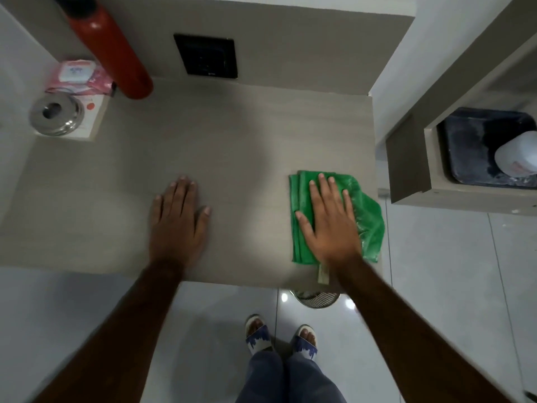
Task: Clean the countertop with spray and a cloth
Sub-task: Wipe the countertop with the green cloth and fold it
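Note:
A folded green cloth (369,216) lies on the grey countertop (232,135) near its right edge. My right hand (328,219) rests flat on top of the cloth, fingers spread and pointing away from me. My left hand (177,219) lies palm down on the bare counter to the left, fingers together, holding nothing. No spray bottle shows in view. A small label (323,274) sticks out from under the cloth at the counter's front edge.
A red cylinder (110,50) stands at the back left, beside a pink wipes pack (78,75) and a steel container (56,114). A black socket plate (206,55) is on the back wall. A dark sink (476,146) with a white object lies right. A floor drain (316,298) sits below.

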The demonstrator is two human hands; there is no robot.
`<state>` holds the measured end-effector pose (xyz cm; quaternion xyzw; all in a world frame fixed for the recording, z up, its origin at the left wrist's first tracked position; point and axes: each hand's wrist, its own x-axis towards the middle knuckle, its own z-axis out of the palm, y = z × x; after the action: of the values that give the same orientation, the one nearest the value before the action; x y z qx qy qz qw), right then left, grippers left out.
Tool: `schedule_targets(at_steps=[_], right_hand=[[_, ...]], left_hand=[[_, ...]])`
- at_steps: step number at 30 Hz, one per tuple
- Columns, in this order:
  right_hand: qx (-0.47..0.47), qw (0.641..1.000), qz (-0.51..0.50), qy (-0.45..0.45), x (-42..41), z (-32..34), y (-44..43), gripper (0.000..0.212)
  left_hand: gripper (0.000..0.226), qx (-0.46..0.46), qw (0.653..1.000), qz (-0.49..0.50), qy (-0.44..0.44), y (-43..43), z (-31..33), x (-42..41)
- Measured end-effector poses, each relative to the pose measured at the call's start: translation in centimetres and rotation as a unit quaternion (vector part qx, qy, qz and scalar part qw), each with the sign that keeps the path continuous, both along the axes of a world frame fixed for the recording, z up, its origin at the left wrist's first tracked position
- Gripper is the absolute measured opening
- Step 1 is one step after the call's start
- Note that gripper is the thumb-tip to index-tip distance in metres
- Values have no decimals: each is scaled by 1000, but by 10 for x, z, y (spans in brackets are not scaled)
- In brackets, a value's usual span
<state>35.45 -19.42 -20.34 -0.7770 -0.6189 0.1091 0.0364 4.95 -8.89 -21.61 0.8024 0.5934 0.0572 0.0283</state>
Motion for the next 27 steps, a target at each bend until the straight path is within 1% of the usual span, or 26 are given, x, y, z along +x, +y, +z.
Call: schedule_targets(at_steps=[4, 6, 8, 10, 13, 14, 16, 18, 20, 23, 25, 27], right_hand=[[2, 998, -65, -9, 38, 4, 63, 76], [-2, 996, -88, -8, 41, 6, 75, 77], [-4, 993, -115, -8, 33, 7, 55, 78], [-1, 990, -137, -13, 16, 8, 10, 79], [-24, 988, -154, -14, -11, 5, -59, 81], [-32, 987, -158, -20, -17, 3, -69, 81], [-41, 985, -166, -24, -21, 1, -62, 80], [-30, 985, -168, -25, -18, 4, -32, 79], [-15, 987, -160, -27, -11, 4, 14, 79], [-5, 987, -159, -28, -8, 5, 95, 77], [-1, 988, -151, -28, -21, 5, 149, 73], [-6, 991, -129, -24, -47, 6, 195, 75]], left_hand=[[63, 18, 1000, -6, -1, 1, -8, -3], [63, 22, 1000, -6, 4, 1, -8, -3], [63, 13, 1000, -4, 12, 0, -3, -2], [64, -2, 1000, -2, 11, -1, 7, 0], [68, -37, 999, -17, -24, 1, 17, -5], [68, -36, 999, -6, -35, 3, 19, -16], [68, -15, 997, 61, -37, 8, 16, -50], [71, 2, 989, 147, -26, 12, 12, -91], [75, 2, 981, 192, 1, 17, 7, -121], [77, -1, 982, 189, 23, 24, 1, -131], [78, 1, 981, 191, 37, 25, -1, -131], [78, 1, 980, 196, 41, 24, -1, -133]])
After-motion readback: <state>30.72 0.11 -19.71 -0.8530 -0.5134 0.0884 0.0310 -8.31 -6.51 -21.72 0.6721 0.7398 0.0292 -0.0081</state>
